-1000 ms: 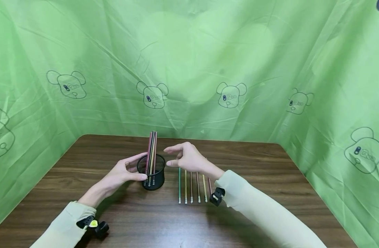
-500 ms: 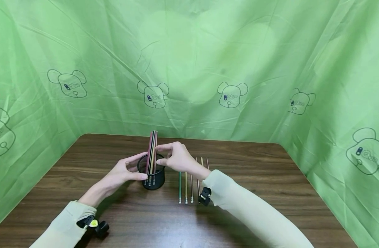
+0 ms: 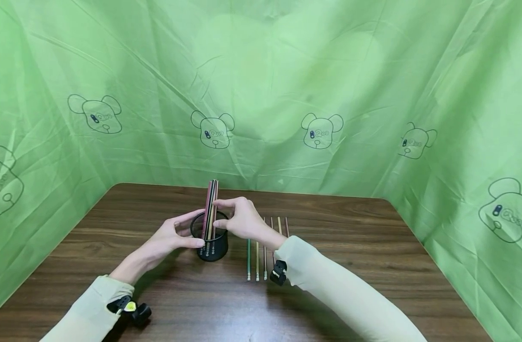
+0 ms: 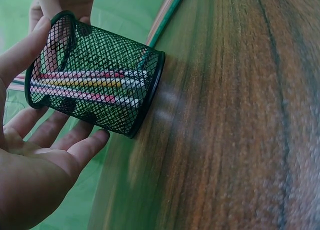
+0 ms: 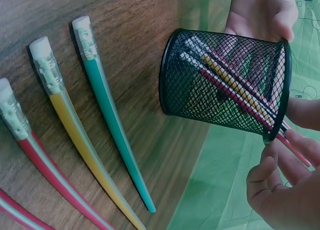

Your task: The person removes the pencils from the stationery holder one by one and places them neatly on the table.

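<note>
In the head view, my left hand (image 3: 172,236) holds a black mesh pencil cup (image 3: 213,249) from the left, thumb at the near rim and fingers round the far side. Several pencils (image 3: 210,204) stand in the cup, leaning together, eraser ends down. The mesh shows their white erasers (image 4: 141,83) in the left wrist view. My right hand (image 3: 245,219) reaches over the cup's right rim, pinching a pencil of the bundle between thumb and index finger. In the right wrist view, a red pencil (image 5: 295,151) comes out of the rim at these fingertips.
Right of the cup, several pencils lie side by side on the wooden table (image 3: 179,304), among them a green pencil (image 3: 249,259) and a yellow pencil (image 3: 257,261). My right forearm covers part of the row. A green curtain (image 3: 265,85) encloses the table's back and sides.
My right hand has moved left from beside the cup to the upright pencils and now pinches one. The left hand and the cup have stayed in place.
</note>
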Action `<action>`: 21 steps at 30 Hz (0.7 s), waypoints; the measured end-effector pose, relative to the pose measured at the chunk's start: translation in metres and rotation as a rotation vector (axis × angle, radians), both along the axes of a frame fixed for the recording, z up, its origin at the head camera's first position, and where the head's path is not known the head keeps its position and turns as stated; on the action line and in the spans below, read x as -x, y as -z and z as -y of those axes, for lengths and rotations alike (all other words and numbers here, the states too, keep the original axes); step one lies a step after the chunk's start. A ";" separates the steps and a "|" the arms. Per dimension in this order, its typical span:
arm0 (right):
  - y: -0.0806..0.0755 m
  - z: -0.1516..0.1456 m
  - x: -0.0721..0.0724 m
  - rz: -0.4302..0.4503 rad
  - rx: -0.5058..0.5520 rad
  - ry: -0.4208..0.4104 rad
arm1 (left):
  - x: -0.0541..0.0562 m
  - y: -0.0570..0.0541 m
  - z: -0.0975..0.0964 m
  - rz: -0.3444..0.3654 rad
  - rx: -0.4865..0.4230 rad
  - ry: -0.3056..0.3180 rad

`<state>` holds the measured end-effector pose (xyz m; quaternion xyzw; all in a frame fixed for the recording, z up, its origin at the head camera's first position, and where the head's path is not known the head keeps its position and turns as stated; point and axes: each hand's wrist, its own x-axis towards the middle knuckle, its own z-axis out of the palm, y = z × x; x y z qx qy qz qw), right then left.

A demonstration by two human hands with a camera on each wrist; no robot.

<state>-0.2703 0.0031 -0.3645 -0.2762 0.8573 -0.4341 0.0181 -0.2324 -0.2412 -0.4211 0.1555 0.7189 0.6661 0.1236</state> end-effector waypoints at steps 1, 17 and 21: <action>0.001 0.000 0.000 -0.003 0.000 0.002 | 0.000 0.000 0.000 -0.001 -0.002 0.002; 0.006 0.003 -0.001 -0.027 0.006 0.035 | 0.000 0.001 0.000 0.001 -0.005 0.002; 0.009 0.005 0.000 -0.035 0.016 0.055 | 0.000 0.002 0.000 0.004 -0.008 -0.002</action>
